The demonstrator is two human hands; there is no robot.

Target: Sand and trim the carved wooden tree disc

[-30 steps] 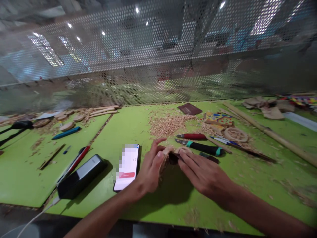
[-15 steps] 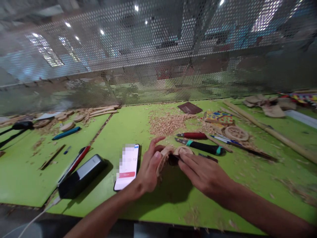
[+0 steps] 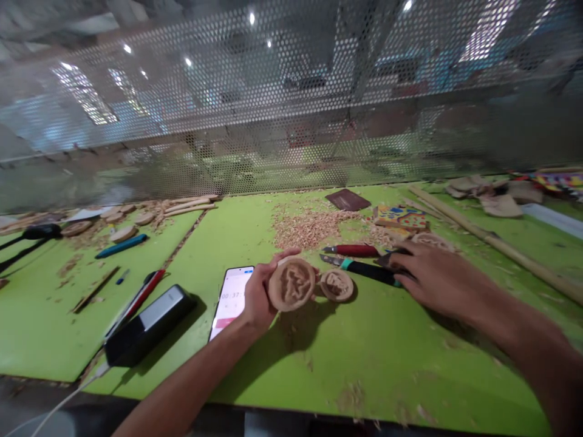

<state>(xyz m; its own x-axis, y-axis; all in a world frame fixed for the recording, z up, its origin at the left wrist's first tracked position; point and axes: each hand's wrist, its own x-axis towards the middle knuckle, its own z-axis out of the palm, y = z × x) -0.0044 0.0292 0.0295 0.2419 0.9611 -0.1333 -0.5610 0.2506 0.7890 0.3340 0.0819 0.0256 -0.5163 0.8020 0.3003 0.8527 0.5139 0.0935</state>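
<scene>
A round carved wooden disc [image 3: 292, 284] faces up in my left hand [image 3: 260, 298], whose fingers wrap its left side and edge. A smaller carved disc [image 3: 337, 285] lies just right of it. My right hand [image 3: 430, 276] reaches over the tools on the right, fingers bent around a small dark piece [image 3: 392, 256]. Beside those fingers lie a black and teal knife [image 3: 371, 271] and a red-handled knife [image 3: 353, 250]. The far side of my right hand partly covers a carved ring-shaped piece [image 3: 432, 241].
A lit phone [image 3: 230, 297] and a black power bank [image 3: 150, 325] with a cable stand left on the green table [image 3: 218, 237]. Wood shavings [image 3: 306, 229], brown sandpaper [image 3: 348, 199], a painted block [image 3: 401, 217] and a long stick [image 3: 496, 240] lie behind. A perforated metal screen [image 3: 273, 121] closes the back.
My right hand has moved right, away from the carved pieces, with the dark piece. My left hand has turned the larger disc so its carved face shows. The smaller disc is now uncovered.
</scene>
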